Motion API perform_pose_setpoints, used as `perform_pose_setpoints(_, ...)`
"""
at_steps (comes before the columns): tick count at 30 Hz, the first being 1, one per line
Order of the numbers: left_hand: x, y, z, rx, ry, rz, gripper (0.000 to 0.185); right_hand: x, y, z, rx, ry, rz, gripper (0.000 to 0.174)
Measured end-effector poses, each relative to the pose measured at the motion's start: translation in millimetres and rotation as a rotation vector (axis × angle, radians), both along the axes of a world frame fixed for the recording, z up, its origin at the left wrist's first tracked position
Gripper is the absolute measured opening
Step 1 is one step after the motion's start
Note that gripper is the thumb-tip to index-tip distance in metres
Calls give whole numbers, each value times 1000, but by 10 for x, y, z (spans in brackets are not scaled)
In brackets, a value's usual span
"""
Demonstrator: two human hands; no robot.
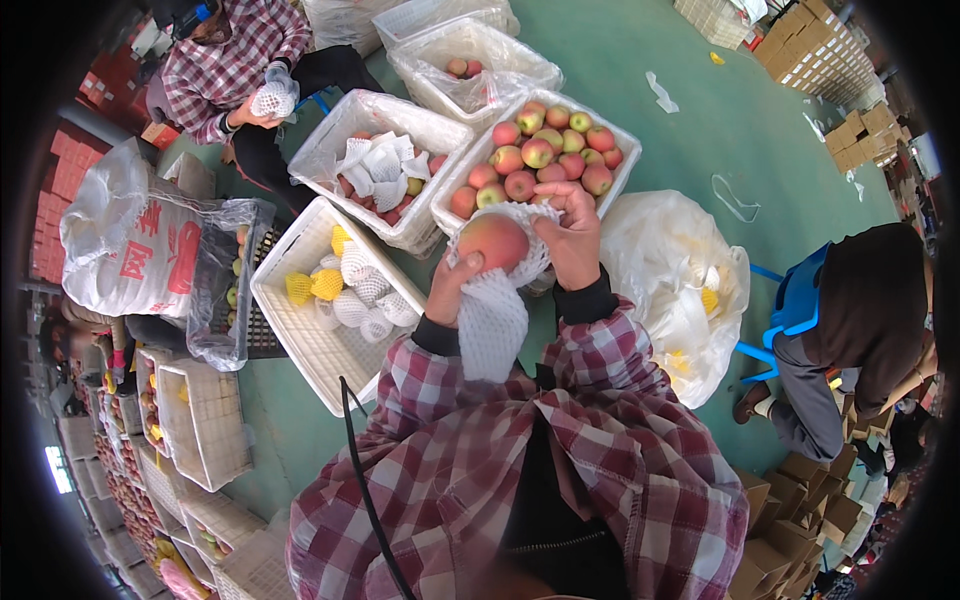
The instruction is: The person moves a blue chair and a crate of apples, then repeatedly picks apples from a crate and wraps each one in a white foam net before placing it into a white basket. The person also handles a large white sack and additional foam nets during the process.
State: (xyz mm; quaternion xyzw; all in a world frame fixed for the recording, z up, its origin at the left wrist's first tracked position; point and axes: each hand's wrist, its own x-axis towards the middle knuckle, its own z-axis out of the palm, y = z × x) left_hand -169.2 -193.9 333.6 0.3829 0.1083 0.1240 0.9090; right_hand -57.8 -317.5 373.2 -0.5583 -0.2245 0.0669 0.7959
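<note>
My left hand (452,289) holds a red-yellow apple (493,242) from its lower left. White foam netting (491,322) lies behind the apple and hangs down below it. With thumb and fingers, my right hand (571,232) pinches the netting's edge at the apple's right. Beyond my hands stands a lined white crate with loose apples (537,152). To the left, a white plastic crate (277,259) holds apples in white and yellow foam nets (350,307). Another lined crate (319,146) has apples under loose white nets (382,169).
A clear plastic bag of foam nets (675,262) sits at the right, near a person on a blue plastic chair (799,292). At upper left a co-worker (225,67) holds a netted fruit. A printed white sack (135,240) and cardboard boxes (787,517) stand around.
</note>
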Motion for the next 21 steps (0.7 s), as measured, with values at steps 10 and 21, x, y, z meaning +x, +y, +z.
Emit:
perform_pose_setpoints(10,12,274,-274,214,-77,160,32,-645,-36,469,-264,-693,217,16)
perform_pose_setpoints(21,-115,376,-303,167,-135,47,59,-177,-63,-122,-158,169,316,34)
